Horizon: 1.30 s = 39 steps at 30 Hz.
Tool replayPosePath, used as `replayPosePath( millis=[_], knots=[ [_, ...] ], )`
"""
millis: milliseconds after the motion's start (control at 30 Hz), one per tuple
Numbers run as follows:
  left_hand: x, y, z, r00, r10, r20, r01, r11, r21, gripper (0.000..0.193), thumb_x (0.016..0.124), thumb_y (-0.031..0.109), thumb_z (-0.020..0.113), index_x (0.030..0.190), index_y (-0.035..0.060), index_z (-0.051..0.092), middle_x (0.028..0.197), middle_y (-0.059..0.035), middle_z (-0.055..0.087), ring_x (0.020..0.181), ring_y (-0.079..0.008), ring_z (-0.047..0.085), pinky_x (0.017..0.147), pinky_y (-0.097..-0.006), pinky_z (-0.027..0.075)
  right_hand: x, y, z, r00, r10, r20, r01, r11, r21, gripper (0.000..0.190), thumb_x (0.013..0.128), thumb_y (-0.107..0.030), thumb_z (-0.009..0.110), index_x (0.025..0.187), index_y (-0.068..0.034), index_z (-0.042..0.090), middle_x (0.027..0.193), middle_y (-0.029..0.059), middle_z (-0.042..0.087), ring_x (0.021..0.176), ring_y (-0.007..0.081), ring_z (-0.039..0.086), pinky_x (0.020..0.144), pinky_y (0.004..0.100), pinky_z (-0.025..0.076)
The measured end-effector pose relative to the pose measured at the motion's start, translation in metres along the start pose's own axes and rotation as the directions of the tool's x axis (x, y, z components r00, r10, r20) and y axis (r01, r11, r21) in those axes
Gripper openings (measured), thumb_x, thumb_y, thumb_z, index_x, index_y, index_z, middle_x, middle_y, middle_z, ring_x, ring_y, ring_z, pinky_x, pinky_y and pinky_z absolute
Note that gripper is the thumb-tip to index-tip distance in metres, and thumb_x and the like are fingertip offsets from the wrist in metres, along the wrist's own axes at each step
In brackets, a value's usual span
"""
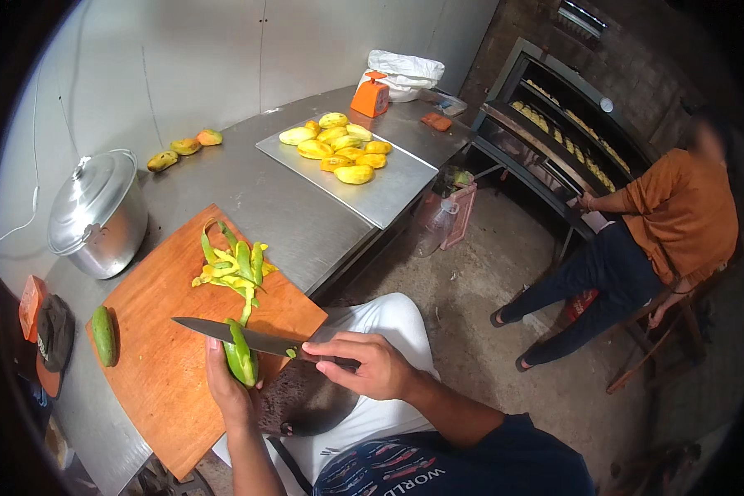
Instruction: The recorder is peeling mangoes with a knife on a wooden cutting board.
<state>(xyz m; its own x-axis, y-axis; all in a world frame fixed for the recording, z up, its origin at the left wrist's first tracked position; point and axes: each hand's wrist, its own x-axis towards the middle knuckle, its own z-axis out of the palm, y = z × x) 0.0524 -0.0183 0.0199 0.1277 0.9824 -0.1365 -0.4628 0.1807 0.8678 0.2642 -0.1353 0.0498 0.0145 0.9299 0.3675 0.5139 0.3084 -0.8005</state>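
My left hand grips a green, partly peeled fruit, perhaps a papaya or mango, over the near edge of a wooden cutting board. In my right hand is a kitchen knife, its blade lying across the top of the fruit. A strip of peel hangs between the fruit and a heap of green and yellow peels on the board. One unpeeled green fruit rests at the board's left edge. Several peeled yellow fruits lie on a metal tray farther back.
A lidded metal pot stands at the left, with unpeeled fruits behind it. An orange scale and a white sack are at the back. At right, a person stands by an open oven holding loaded trays.
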Motion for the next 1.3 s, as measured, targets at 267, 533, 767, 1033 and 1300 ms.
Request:
replayPosePath(
  millis=[267, 533, 767, 1033, 1300],
  knots=[
    [0.003, -0.003, -0.007, 0.999, -0.002, 0.035, 0.001, 1.000, 0.014, 0.049, 0.118, 0.057, 0.048, 0.118, 0.0129, 0.069, 0.083, 0.0007, 0.066, 0.056, -0.0093, 0.050, 0.047, -0.0275, 0.031, 0.000, 0.002, 0.000, 1.000, -0.014, -0.012, 0.014, 1.000, 0.012, 0.036, 0.104, -0.011, 0.079, 0.140, -0.006, 0.079, 0.107, 0.0158, 0.079, 0.092, 0.0287, 0.077, 0.080, 0.0372, 0.061],
    [0.001, -0.001, -0.002, 0.999, 0.012, 0.053, -0.012, 1.000, 0.000, 0.048, 0.119, 0.055, 0.048, 0.123, 0.0119, 0.069, 0.084, 0.0003, 0.067, 0.057, -0.0088, 0.052, 0.047, -0.0266, 0.031, -0.001, 0.001, -0.002, 1.000, -0.008, -0.015, 0.009, 1.000, 0.028, 0.037, 0.104, -0.011, 0.079, 0.140, -0.006, 0.078, 0.110, 0.0159, 0.079, 0.093, 0.0290, 0.078, 0.082, 0.0369, 0.061],
    [0.003, 0.000, -0.005, 1.000, -0.014, 0.003, 0.014, 1.000, 0.011, 0.051, 0.118, 0.056, 0.049, 0.130, 0.0112, 0.069, 0.084, -0.0003, 0.067, 0.057, -0.0083, 0.053, 0.045, -0.0260, 0.032, 0.003, 0.003, 0.003, 1.000, -0.014, -0.002, 0.014, 0.999, 0.047, 0.036, 0.104, -0.011, 0.080, 0.140, -0.007, 0.079, 0.109, 0.0156, 0.079, 0.093, 0.0285, 0.078, 0.081, 0.0371, 0.061],
    [0.008, 0.007, -0.008, 0.982, -0.156, 0.106, 0.181, 0.932, -0.313, 0.044, 0.119, 0.052, 0.051, 0.124, 0.0110, 0.064, 0.095, -0.0048, 0.069, 0.063, -0.0145, 0.060, 0.053, -0.0291, 0.049, 0.036, -0.016, -0.009, 0.992, -0.115, 0.043, 0.121, 0.973, -0.197, 0.037, 0.098, -0.005, 0.083, 0.135, -0.008, 0.081, 0.104, 0.0151, 0.080, 0.084, 0.0305, 0.078, 0.073, 0.0382, 0.061],
    [0.003, 0.023, -0.011, 0.995, -0.033, 0.098, 0.053, 0.975, -0.214, 0.060, 0.119, 0.052, 0.046, 0.157, 0.0062, 0.059, 0.109, -0.0033, 0.068, 0.080, -0.0103, 0.059, 0.058, -0.0268, 0.050, 0.057, -0.017, -0.016, 0.954, -0.281, 0.101, 0.294, 0.943, -0.155, 0.036, 0.094, 0.000, 0.082, 0.130, -0.001, 0.080, 0.098, 0.0187, 0.078, 0.081, 0.0337, 0.076, 0.072, 0.0413, 0.061]
  ],
)
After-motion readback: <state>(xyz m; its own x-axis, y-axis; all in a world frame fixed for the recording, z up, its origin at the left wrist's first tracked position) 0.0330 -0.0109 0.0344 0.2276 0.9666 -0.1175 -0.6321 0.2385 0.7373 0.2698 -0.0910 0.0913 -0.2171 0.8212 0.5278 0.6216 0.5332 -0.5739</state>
